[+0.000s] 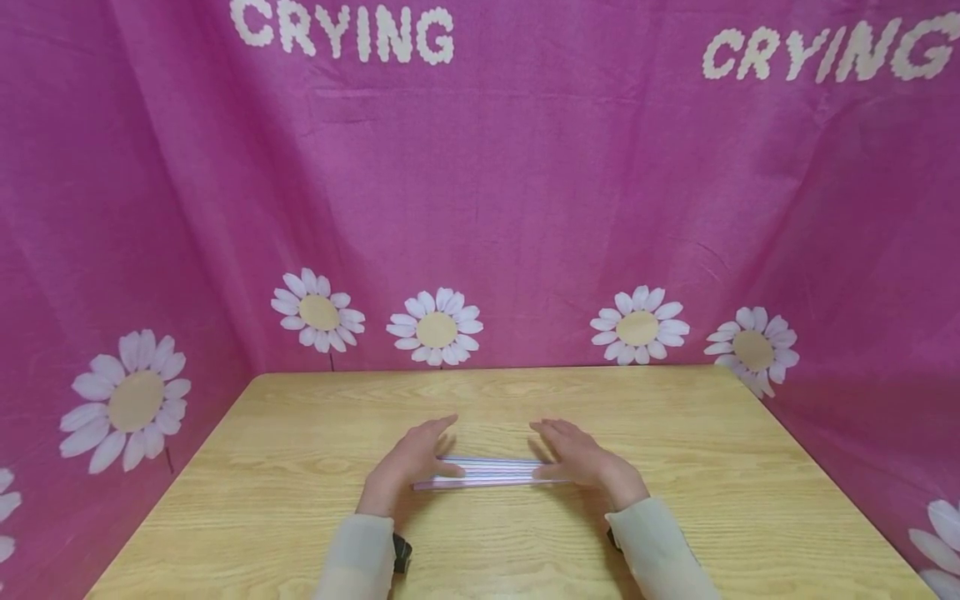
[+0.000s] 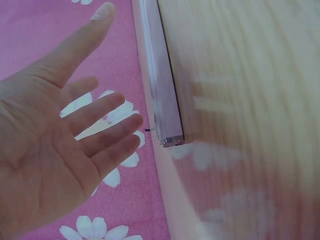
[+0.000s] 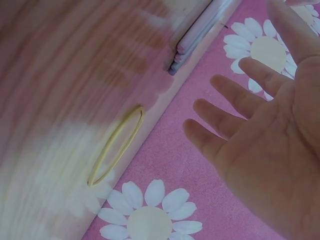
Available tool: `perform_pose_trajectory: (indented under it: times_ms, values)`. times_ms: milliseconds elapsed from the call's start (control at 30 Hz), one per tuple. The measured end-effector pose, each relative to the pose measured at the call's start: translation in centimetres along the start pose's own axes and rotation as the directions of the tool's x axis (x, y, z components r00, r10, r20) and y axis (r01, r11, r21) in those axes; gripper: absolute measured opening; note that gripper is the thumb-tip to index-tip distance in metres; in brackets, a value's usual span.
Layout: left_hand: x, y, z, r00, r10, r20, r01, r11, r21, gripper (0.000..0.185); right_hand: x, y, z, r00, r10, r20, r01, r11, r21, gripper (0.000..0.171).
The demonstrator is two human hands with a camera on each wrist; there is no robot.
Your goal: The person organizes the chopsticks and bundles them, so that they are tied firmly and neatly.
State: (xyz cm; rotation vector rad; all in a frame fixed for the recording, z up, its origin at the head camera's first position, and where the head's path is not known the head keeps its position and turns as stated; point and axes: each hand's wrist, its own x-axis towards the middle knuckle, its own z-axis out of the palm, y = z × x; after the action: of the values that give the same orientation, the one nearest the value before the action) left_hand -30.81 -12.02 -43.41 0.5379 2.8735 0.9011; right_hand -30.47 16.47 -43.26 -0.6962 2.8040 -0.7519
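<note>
left hand (image 1: 412,460) faces right hand (image 1: 583,458), fingers (image 2: 100,110) extended.

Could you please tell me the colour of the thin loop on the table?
Yellow; the loop shows best in the right wrist view.

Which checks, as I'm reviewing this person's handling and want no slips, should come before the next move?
1. Left hand empty, fingers open: ok.
2. Right hand empty, fingers open: ok.
3. Striped bundle lying on the table, between the hands: ok.
4. Bundle gripped: not ok; neither hand holds it.
5. Yellow rubber band around the bundle: not ok; it lies loose on the table, apart from it.
6. Number of pieces in the bundle: cannot tell.
</note>
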Motion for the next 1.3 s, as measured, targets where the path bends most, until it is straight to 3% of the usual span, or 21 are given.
perform_pose_trajectory:
  times_ms: [267,467,933,1300]
  values:
    - [-0.1,-0.2,0.7,1.000,-0.013,0.025,0.013,1.000,0.003,0.088,0.1,0.0,0.7,1.000,0.024,0.007,-0.024,0.999,0.028,0.077]
    - [0.0,-0.4,1.0,1.000,0.018,0.020,-0.019,1.000,0.020,0.089,0.2,0.0,0.8,0.999,0.036,0.020,-0.037,0.999,0.033,0.081]
    - [-0.3,0.1,1.1,0.999,0.033,0.032,-0.036,0.995,0.089,0.083,0.5,-0.3,1.1,0.997,0.067,0.047,-0.065,0.997,-0.043,0.076]
    - [-0.3,0.4,1.1,0.998,0.028,0.054,-0.036,0.988,0.150,0.072,0.7,-0.4,1.2,1.000,0.009,0.023,-0.006,0.995,-0.098,0.067]
